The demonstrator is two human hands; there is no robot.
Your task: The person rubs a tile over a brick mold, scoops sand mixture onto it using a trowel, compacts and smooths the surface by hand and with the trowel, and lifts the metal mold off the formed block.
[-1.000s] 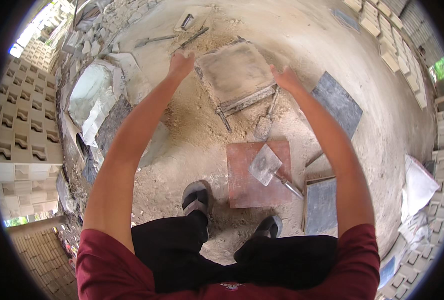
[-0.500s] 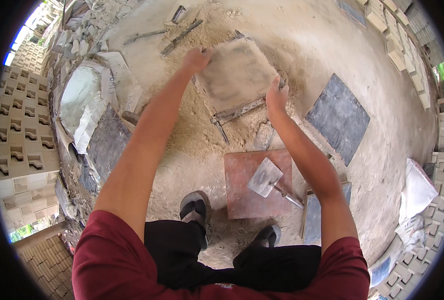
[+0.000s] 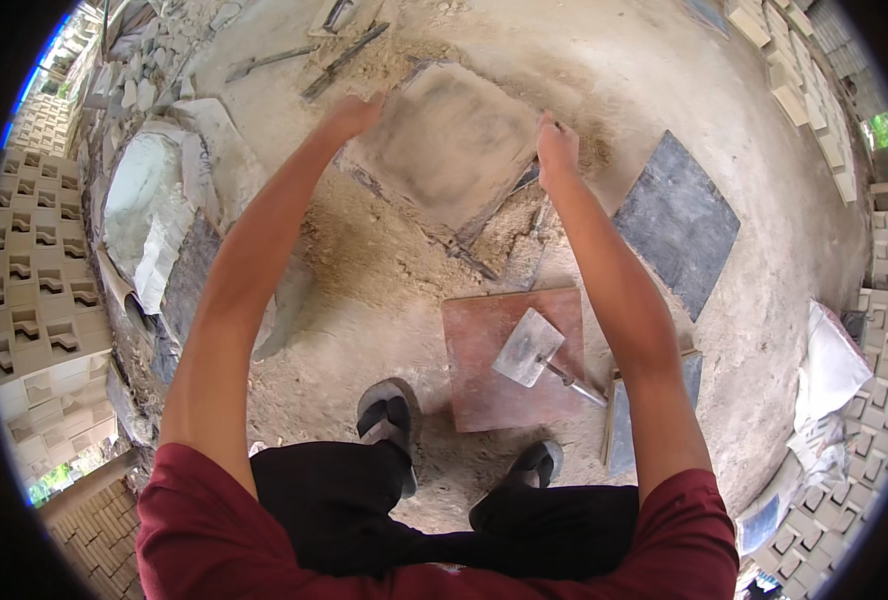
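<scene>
Between my hands is a square, flat board (image 3: 454, 140), its upper face coated in pale dust with darker smudges. My left hand (image 3: 354, 117) is closed on its left corner, and my right hand (image 3: 558, 150) is closed on its right corner, the fingers partly hidden. Below the board's near corner a dark metal bar (image 3: 472, 258) pokes out over loose sandy mix (image 3: 394, 255). Closer to my feet, a flat steel trowel (image 3: 529, 347) with a metal handle rests on a reddish square board (image 3: 474, 400). What lies directly under the held board is hidden.
Right of my arm lies a dark grey square board (image 3: 679, 225); smaller boards (image 3: 621, 430) are stacked beside my right forearm. Metal bars (image 3: 346, 60) lie beyond my left hand. An open sack of white powder (image 3: 144, 190) stands left. Patterned blocks (image 3: 39, 260) are stacked at far left.
The board has shifted left and turned a little, and it looks larger, as if raised. My left hand has moved left with its corner; my right hand has moved slightly up in the picture.
</scene>
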